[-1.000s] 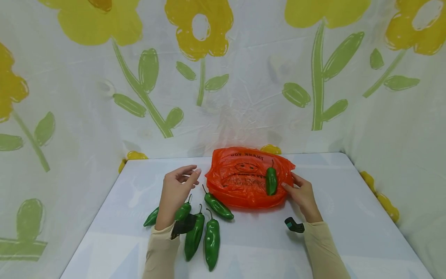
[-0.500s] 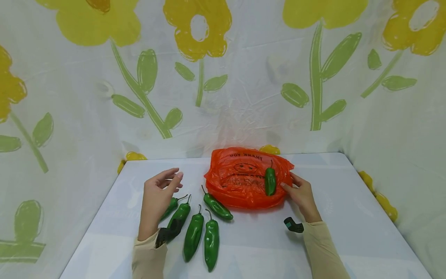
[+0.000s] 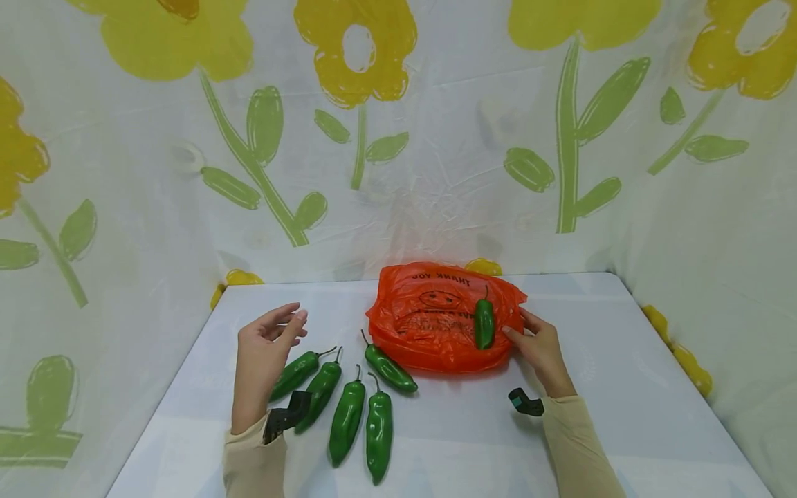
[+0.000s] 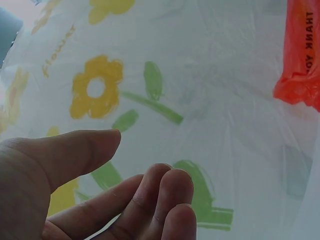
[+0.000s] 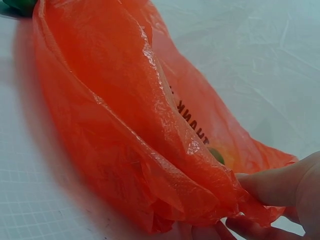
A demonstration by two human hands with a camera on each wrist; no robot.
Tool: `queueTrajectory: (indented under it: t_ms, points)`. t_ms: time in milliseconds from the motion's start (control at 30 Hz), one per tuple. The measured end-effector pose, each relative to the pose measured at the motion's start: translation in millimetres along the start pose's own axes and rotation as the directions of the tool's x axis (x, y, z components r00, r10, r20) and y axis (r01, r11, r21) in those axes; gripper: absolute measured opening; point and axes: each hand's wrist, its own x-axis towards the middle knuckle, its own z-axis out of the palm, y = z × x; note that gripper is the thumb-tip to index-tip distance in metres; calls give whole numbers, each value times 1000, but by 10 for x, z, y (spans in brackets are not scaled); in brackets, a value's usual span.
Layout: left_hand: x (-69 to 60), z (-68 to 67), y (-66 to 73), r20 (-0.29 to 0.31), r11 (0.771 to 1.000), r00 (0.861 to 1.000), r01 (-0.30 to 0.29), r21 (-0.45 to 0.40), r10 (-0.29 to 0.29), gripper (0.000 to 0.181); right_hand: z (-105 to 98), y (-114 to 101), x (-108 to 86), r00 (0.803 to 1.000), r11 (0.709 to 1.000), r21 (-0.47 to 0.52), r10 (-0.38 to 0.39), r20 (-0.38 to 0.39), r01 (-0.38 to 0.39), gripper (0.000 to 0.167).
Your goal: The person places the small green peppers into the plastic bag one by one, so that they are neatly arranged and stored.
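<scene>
A red plastic bag [image 3: 436, 339] with dark print lies on the white table, one green pepper [image 3: 483, 323] resting on it near its right side. My right hand [image 3: 544, 351] pinches the bag's right edge between thumb and fingers; the right wrist view shows the bag [image 5: 115, 115] bunched at the fingertips. My left hand [image 3: 261, 363] is raised over the left part of the table, fingers loosely bent and holding nothing, also seen in the left wrist view. Beside and below it lie several green peppers [image 3: 379, 436]; the leftmost pepper [image 3: 295, 374] is partly behind the hand.
One pepper [image 3: 390, 368] lies close by the bag's lower left edge. A white sheet [image 3: 448, 138] with yellow flowers hangs behind the table and at both sides. The white table [image 3: 623, 387] extends to the right of the right arm.
My left hand has moved left, away from the bag, uncovering more of the peppers on the left. My right hand has stayed on the bag's edge.
</scene>
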Motion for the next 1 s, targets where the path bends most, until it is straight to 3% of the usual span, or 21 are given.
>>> queueTrajectory:
  t_ms: [333, 733, 1000]
  points:
    - [91, -33, -155, -23, 1000, 999, 25, 10, -25, 43, 5, 21, 10, 1000, 1000, -16, 4, 7, -4, 71]
    - [142, -83, -246, -19, 997, 998, 68, 26, -67, 47, 15, 12, 25, 1000, 1000, -6, 2, 8, -2, 71]
    - [219, -77, -334, -18, 991, 994, 109, 73, -108, 49, 6, 18, 27, 1000, 1000, -7, 5, 9, -5, 71]
